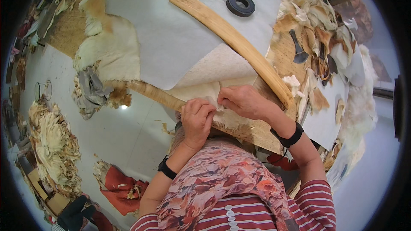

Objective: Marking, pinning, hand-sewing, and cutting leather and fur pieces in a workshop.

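Observation:
At the near edge of the worktable, my left hand is closed on the edge of a pale animal hide. Close beside it, my right hand pinches a small pale fold of the same hide, with the fingertips curled in and partly hidden. Both hands are nearly touching. A strip of the hide with a brown furry edge runs left from my left hand. Beyond the hands, a large grey-white sheet covers the table, its near corner turned back over the hide.
A long curved wooden slat lies slantwise across the sheet, with a black ring beyond it. Scissors, a dark flat-bladed tool and heaped hide scraps are on the right. Another hide pile stands at the left.

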`<action>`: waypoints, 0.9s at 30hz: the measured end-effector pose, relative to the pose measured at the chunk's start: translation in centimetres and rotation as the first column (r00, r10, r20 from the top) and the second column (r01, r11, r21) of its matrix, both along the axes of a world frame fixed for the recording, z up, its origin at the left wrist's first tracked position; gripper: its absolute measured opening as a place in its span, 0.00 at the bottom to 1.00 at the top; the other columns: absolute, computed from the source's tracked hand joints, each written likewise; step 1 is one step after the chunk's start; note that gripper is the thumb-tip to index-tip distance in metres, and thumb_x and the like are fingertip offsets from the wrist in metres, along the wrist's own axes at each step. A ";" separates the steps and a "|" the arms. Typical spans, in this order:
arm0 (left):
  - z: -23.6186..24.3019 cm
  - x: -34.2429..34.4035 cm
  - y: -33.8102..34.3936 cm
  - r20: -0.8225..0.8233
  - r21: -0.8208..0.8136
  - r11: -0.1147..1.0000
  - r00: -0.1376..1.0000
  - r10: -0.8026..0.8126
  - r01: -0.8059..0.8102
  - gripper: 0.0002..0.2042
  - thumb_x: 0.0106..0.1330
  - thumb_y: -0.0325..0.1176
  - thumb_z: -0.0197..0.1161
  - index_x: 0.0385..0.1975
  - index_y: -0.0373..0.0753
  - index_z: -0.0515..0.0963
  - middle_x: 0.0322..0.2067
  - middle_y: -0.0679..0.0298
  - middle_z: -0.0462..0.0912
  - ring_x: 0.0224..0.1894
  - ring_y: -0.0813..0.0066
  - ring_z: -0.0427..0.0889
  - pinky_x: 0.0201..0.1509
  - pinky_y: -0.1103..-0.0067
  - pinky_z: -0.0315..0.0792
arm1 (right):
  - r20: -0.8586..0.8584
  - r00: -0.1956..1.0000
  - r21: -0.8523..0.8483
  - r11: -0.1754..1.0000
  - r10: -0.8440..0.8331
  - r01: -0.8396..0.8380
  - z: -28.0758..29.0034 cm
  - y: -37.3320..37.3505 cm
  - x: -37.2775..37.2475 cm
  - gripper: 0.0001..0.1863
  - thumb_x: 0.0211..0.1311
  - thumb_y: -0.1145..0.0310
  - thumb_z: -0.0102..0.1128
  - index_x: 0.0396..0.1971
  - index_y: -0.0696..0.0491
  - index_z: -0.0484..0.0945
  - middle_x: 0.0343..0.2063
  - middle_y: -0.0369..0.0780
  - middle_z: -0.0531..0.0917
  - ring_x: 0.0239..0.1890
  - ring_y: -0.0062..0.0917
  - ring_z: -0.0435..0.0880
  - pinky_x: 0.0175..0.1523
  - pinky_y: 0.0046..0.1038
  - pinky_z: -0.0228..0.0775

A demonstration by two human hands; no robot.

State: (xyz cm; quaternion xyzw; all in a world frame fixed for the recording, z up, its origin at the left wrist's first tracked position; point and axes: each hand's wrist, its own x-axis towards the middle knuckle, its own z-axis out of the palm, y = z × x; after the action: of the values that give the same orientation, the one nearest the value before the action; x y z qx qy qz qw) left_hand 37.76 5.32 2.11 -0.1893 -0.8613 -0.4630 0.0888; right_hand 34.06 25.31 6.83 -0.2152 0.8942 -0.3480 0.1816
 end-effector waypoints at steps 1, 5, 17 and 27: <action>0.0 0.0 -0.1 -0.006 -0.004 1.000 1.000 0.004 -0.004 0.07 0.51 0.27 0.69 0.29 0.43 0.80 0.35 0.67 0.79 0.44 0.64 0.77 0.46 0.70 0.65 | 0.000 1.000 -0.002 1.000 0.000 0.000 0.5 -0.1 -0.2 0.08 0.61 0.65 0.61 0.34 0.52 0.76 0.30 0.44 0.83 0.34 0.42 0.83 0.38 0.39 0.73; 0.0 0.1 0.0 0.011 0.003 1.000 1.000 0.004 -0.004 0.07 0.51 0.26 0.69 0.29 0.42 0.80 0.34 0.65 0.79 0.43 0.62 0.76 0.47 0.69 0.65 | 0.067 0.994 0.058 0.994 0.085 -0.089 1.0 -0.2 -0.5 0.14 0.55 0.58 0.66 0.34 0.51 0.75 0.29 0.43 0.83 0.34 0.42 0.83 0.36 0.41 0.72; 0.1 -0.2 0.1 0.022 0.012 1.000 1.000 0.007 -0.007 0.07 0.51 0.25 0.69 0.28 0.41 0.80 0.34 0.66 0.79 0.42 0.63 0.76 0.46 0.70 0.65 | -0.009 0.990 0.161 0.978 0.139 -0.136 -0.2 -1.4 -0.5 0.30 0.51 0.66 0.65 0.55 0.48 0.67 0.19 0.42 0.80 0.24 0.43 0.82 0.28 0.41 0.69; 0.2 -0.1 0.2 -0.006 0.003 1.000 1.000 0.024 -0.023 0.07 0.52 0.27 0.68 0.30 0.41 0.79 0.34 0.66 0.78 0.42 0.63 0.76 0.44 0.69 0.65 | -0.482 0.866 0.119 0.989 0.134 -0.087 0.2 -1.6 1.5 0.21 0.55 0.68 0.58 0.52 0.48 0.75 0.25 0.35 0.77 0.29 0.32 0.81 0.33 0.32 0.70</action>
State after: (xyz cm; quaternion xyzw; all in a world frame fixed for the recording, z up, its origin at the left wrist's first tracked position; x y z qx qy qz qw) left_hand 37.65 5.53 2.33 -0.1806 -0.8624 -0.4627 0.0973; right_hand 35.60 23.71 7.01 -0.3384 0.9124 -0.2295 -0.0204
